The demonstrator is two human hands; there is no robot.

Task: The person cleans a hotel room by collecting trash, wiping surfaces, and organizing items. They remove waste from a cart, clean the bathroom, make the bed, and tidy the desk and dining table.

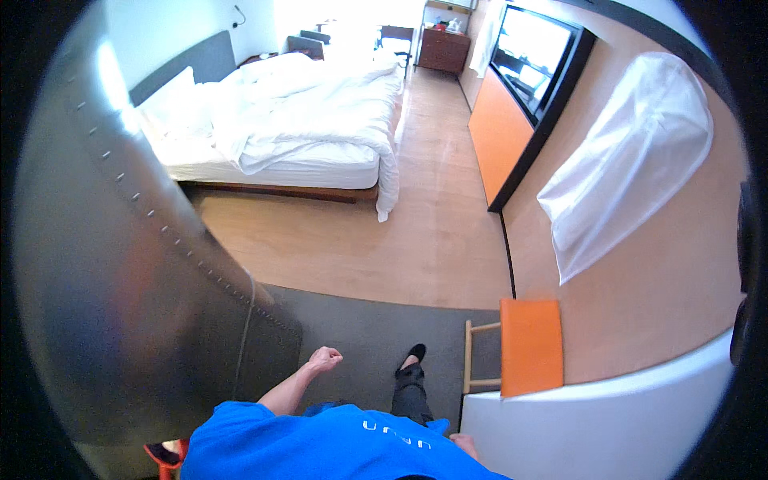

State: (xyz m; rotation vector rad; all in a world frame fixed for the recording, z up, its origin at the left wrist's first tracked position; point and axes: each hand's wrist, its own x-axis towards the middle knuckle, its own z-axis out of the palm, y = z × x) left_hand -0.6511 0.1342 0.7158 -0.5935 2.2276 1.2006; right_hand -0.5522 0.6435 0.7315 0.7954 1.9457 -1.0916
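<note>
My left hand (326, 358) hangs in front of my body with its fingers curled in, and nothing shows in it. It is above the dark grey floor (360, 327), to the right of a riveted metal-clad wall (138, 288). Only a small part of my right hand (465, 445) shows past my blue shirt (336, 447), beside a white surface (600, 414); its fingers are hidden. One foot in a black shoe (418, 353) is forward on the grey floor. A low stool with an orange seat (531, 348) and wooden legs stands against the right wall.
Wood flooring (360, 258) leads to a bed (276, 165) with rumpled white bedding. A dark-framed screen (534, 54) is above an orange panel (501, 135). A white garment cover (636, 150) hangs on the right wall. A brown cabinet (443, 51) stands far back.
</note>
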